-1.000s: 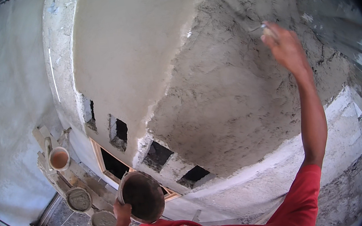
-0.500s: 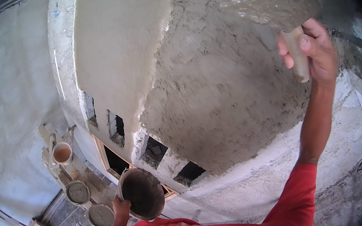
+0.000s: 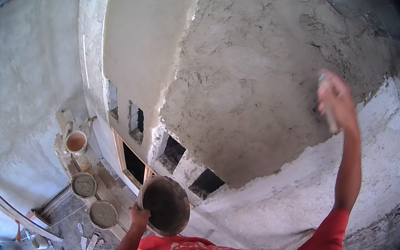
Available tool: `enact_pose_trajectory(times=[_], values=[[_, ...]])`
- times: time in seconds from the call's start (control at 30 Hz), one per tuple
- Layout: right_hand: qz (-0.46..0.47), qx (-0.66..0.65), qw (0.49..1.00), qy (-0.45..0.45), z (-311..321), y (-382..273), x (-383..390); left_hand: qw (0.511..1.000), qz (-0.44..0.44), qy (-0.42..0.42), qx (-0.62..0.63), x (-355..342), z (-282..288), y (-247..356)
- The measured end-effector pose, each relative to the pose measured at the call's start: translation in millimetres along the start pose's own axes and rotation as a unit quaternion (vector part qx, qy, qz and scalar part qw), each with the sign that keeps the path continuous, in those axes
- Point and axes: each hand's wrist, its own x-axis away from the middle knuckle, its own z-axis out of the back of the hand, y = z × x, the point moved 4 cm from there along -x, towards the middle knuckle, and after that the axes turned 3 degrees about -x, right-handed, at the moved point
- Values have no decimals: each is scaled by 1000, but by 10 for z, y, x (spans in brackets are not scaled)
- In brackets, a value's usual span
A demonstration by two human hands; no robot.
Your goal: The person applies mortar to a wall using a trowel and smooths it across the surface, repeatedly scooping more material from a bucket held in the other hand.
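The left hand grips the bucket near the chest, the right hand a handle by the mortar, which looks widely spread but unsmoothed, with plaster leftward seemingly finished and the pale strip below apparently uncoated.

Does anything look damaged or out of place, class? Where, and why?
Beside the wooden frame, dark openings in the wall have ragged edges, as if roughly cut. Pale fragments lie scattered like debris on the floor at lower left.
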Motion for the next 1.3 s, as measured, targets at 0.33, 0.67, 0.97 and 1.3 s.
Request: enact_pose_trajectory(times=[0.33,0.67,0.97,1.3], values=[[82,258,811,-519,-2134,1621,1635,998,0,-53,-43,429,-350,991],[257,416,778,-395,-3071,1514,1660,986,-111,-120,-27,189,-383,1611],[23,140,874,-465,-3395,2090,1972,975,-85,-107,-174,161,-412,1924],[23,-85,940,-329,-3796,2157,2331,977,-98,-115,-149,-1,-311,1741]])
